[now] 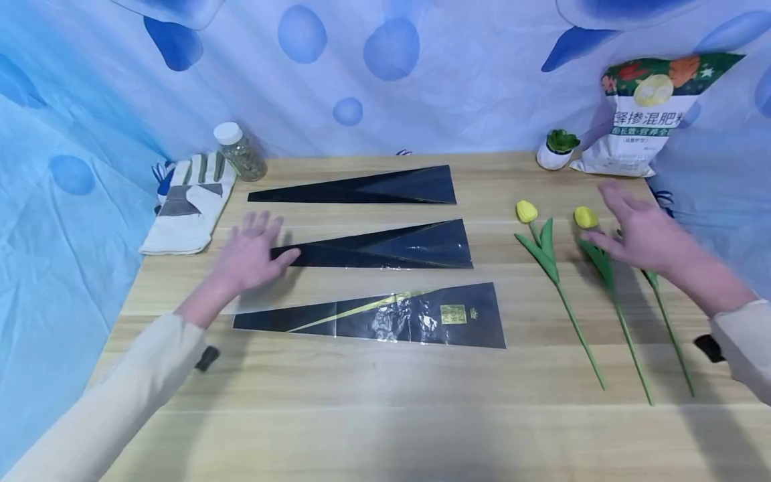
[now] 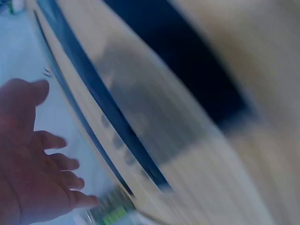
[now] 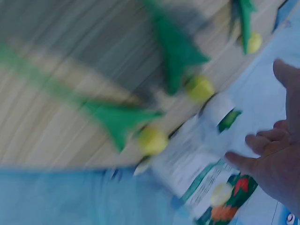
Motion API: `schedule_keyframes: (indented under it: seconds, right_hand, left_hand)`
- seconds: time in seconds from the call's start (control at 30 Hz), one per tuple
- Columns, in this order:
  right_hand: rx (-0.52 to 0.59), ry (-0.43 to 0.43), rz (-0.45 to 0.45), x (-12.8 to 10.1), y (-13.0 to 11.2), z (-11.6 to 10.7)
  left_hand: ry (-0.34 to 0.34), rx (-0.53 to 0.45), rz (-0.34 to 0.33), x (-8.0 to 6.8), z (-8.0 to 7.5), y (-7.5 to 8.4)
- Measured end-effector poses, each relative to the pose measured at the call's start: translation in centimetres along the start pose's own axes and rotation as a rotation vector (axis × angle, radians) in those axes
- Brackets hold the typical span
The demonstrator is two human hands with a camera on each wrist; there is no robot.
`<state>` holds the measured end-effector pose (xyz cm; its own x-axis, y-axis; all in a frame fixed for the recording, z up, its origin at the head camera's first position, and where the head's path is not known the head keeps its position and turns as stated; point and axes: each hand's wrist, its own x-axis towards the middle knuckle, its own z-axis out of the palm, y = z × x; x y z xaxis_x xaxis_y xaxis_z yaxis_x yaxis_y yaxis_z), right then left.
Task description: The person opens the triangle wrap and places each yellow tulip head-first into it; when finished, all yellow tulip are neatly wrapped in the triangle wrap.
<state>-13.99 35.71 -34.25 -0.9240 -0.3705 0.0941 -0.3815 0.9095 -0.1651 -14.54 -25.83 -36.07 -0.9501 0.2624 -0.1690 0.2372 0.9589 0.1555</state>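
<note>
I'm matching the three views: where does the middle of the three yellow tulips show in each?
Head: right of centre, the middle tulip near the right hand.
Left wrist: not in it.
Right wrist: upper part, right of centre, blurred, its bloom next to the white pot.
Shared landmark: the wooden table's edge against the blue cloth.

Tulips (image 1: 549,266) on table (image 1: 361,408), right of sleeves (image 1: 385,248)
</note>
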Motion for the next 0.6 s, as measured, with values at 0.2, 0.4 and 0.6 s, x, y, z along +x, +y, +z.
schedule_keyframes:
  seconds: [0.2,0.4,0.6]
  right_hand:
    - [0.148,0.121,-0.149,4.8,-3.4,2.6]
    - [0.254,0.054,-0.109,9.7,-6.6,5.2]
    - [0.316,0.056,-0.123,12.7,-9.1,7.1]
  left_hand:
    - [0.133,-0.110,0.077,6.4,0.2,5.0]
    - [0.159,-0.340,0.036,13.1,1.5,9.2]
    - [0.143,-0.409,0.056,17.4,3.5,11.5]
